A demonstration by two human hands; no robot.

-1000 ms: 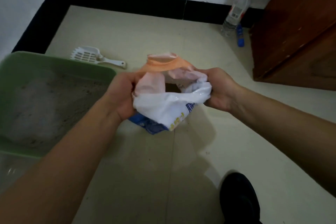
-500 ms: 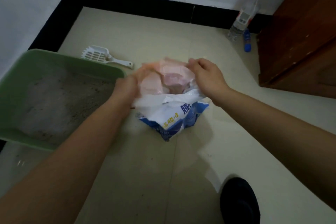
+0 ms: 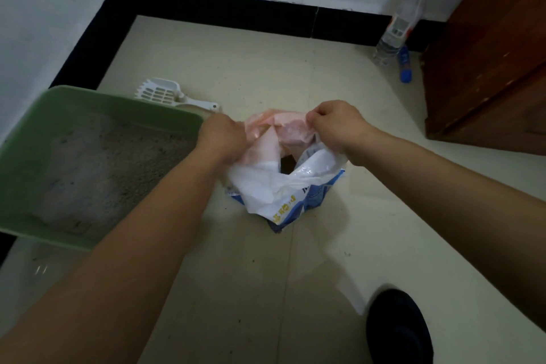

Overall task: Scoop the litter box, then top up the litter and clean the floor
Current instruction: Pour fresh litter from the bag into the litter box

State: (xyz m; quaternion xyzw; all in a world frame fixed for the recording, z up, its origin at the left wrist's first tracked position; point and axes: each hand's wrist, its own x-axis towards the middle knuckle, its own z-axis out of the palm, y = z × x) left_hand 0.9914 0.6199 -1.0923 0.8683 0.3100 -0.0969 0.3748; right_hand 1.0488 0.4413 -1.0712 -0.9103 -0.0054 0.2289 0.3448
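**Opening the Litter Bag for the Top-Up**

Being pulled open on the floor [image 3: 295,74] is a white and blue litter bag [image 3: 283,186]. It is being kept standing between the two arms, just beside the green litter box [image 3: 97,100]. A pink lining [image 3: 283,130] is showing at the top of the bag, and a small dark gap is being made in the middle.

The left hand [image 3: 221,139] is clenched on the left side of the bag's top. The right hand [image 3: 334,124] is pinching the pink edge on the right side. The two sides are being held apart.

The litter box is being left on the floor to the left. Grey litter [image 3: 97,168] is lying inside it, and it looks thin near one end. The white scoop [image 3: 165,94] is lying on the floor behind the box, and it is not being touched. So the scooping is likely done, and the top-up step is being started.

Next, the mouth of the bag needs to be opened wider. Then the bag needs to be lifted and tipped over the box, so new litter can be poured in. A firm hold is needed, because the bag is soft and could flop.

Small dark bits [image 3: 254,260] are being seen on the floor, so the floor is not yet cleaned. A spray bottle [image 3: 399,26] is standing by the far wall.
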